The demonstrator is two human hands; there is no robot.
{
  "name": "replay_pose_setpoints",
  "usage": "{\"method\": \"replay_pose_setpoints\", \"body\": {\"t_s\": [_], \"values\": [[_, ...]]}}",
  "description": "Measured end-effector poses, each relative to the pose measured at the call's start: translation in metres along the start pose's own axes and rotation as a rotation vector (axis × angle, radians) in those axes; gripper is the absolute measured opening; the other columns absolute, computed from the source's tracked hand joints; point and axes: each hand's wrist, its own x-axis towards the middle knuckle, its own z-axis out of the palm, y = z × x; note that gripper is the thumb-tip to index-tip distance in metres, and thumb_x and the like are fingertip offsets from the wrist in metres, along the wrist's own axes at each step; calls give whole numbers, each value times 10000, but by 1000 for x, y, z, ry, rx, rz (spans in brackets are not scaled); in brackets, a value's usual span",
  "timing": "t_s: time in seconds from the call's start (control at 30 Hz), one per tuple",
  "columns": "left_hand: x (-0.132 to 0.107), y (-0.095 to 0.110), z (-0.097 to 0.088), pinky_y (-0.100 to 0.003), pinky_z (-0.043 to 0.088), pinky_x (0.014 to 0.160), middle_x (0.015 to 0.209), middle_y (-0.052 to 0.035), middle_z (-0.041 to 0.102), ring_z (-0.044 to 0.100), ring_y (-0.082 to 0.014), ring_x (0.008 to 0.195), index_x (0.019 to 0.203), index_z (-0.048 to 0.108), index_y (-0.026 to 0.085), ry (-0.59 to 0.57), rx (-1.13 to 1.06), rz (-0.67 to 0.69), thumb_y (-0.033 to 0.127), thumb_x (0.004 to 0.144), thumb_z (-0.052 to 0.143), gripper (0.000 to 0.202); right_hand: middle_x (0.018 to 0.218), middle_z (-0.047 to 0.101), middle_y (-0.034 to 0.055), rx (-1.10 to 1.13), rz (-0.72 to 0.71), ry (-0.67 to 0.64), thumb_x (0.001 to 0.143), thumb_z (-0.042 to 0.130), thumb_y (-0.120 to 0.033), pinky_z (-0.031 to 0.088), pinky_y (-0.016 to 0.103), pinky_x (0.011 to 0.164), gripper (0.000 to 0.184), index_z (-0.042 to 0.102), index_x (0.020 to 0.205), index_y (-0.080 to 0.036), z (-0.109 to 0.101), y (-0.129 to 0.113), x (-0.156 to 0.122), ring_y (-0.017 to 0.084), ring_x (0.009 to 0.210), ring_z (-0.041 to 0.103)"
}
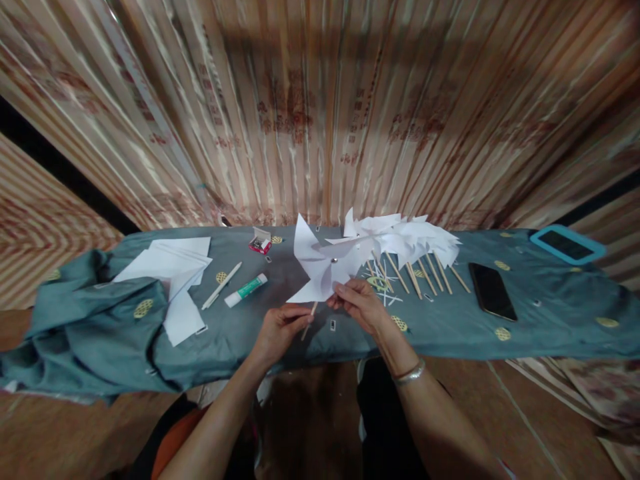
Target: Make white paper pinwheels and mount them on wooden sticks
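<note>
A white paper pinwheel (327, 270) with a dark pin at its centre is held up over the cloth-covered table. My left hand (283, 330) is closed in a pinch on its thin wooden stick (309, 323), below the blades. At the lower right blade, my right hand (361, 303) pinches the paper between thumb and fingers. Behind and to the right lie several finished-looking white pinwheels (400, 237) in an overlapping row, their sticks pointing toward me. The held pinwheel partly covers the nearest of them.
Left of my hands lie a glue stick (246, 291), a white pen (221, 285), a small open box of pins (260, 241) and white paper sheets (185, 267). Thin paper strips (387, 295) sit under the sticks. A black phone (493, 291) and a blue-framed device (567, 244) are at right.
</note>
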Motion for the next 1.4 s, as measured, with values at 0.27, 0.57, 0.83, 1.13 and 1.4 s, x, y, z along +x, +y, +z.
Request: {"method": "replay_pose_setpoints", "body": {"t_s": [0.27,0.57,0.83,1.13,1.4], "values": [[0,6,-2,-257,480,652,740,-37,725,623,-169,682,747,784,185,7,32,13,296,671,718,149,522,665,11,-28,10,-2,576,833,-496,407,218,472,342,741,591,-167,7,4,4,86,482,543],[1,2,-1,-255,473,632,727,-35,717,616,-172,682,750,783,189,12,29,9,345,663,722,189,553,664,2,-61,-7,-69,623,803,-500,391,220,469,316,747,621,-189,14,8,1,92,498,541],[2,2,-4,-254,472,621,714,-43,715,615,-169,666,759,785,181,40,22,10,374,674,705,225,579,664,-12,-104,5,-185,674,777,-489,409,206,510,301,747,683,-189,13,8,-6,85,528,545],[4,2,-10,-257,490,617,733,-38,736,632,-180,680,740,779,182,106,43,1,406,646,720,250,547,655,8,-88,-50,-77,617,795,-546,392,231,471,360,735,634,-192,-5,-9,-11,103,491,536],[1,1,-12,-248,474,616,724,-33,726,617,-162,668,735,785,190,107,0,-1,348,645,722,193,730,715,-19,204,-250,311,625,846,-354,508,206,583,202,714,710,-226,-42,-21,5,97,638,620]]}}
